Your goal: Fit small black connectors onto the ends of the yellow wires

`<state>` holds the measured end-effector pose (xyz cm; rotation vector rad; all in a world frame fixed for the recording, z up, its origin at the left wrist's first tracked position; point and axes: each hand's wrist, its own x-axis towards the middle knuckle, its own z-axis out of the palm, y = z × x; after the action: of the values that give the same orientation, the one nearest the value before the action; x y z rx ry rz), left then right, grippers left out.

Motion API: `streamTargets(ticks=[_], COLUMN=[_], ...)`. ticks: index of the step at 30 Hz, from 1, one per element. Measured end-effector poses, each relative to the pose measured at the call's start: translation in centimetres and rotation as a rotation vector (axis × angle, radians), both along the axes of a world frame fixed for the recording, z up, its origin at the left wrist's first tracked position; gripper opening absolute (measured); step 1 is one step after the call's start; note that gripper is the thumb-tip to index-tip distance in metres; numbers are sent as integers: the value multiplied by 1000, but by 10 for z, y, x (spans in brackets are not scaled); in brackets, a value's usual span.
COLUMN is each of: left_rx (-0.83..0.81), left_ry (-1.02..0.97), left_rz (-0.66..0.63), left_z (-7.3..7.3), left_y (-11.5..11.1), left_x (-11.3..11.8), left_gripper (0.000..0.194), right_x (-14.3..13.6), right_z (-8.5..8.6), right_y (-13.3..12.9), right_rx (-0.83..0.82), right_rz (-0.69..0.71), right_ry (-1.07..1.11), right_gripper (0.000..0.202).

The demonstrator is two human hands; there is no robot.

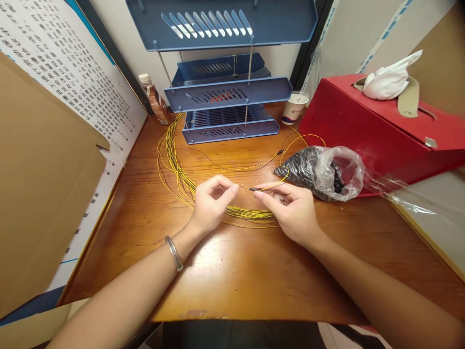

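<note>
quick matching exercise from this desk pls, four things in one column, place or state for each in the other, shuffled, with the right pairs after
Things
1. yellow wire coil
2. small dark piece
3. clear bag
4. paper cup

Places or states
A. standing between the blue rack and the red box
B. at the thumb of the right hand
C. see-through, with black contents
D. looped on the wooden table

Right pairs: 1-D, 2-B, 3-C, 4-A

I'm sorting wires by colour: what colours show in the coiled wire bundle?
The coiled wire bundle is yellow with dark strands; the head view shows it best.
</note>
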<state>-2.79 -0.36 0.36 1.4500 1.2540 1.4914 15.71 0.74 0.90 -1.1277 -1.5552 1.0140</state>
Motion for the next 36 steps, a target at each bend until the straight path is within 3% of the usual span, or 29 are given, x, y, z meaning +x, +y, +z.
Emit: streamTargets(ticks=[4,9,13,17,22,24,27,29,36], left_rx=[-22,-70,-48,-46,17,18,4,17,-1], left_ry=[-108,17,103,42,-11,18,97,130,37], left_rz=[9,-249,-310,-254,37,15,-162,-207,3], left_z=[-3,-2,-1,-2,-4,-5,-7,-7,-5], left_y=[2,-1,-6,-7,-1,0,0,-1,-1], left_x=[2,7,6,4,3,4,5,5,4], left_gripper=[28,38,45,45,48,49,52,55,53], right_x=[1,-4,-5,-5,-5,-5,-6,-8,-11], right_z=[0,-4,-5,-4,-1,-1,-4,-7,-17], right_y=[2,-1,-3,-3,-1,-1,-2,-1,0], right_rx=[-4,-60,-112,-101,-87,-87,-100,-107,-63], right_rz=[-15,70,142,106,55,54,86,105,46], right_ry=[30,63,121,103,94,104,116,116,125], right_gripper=[22,21,22,21,21,21,22,22,21])
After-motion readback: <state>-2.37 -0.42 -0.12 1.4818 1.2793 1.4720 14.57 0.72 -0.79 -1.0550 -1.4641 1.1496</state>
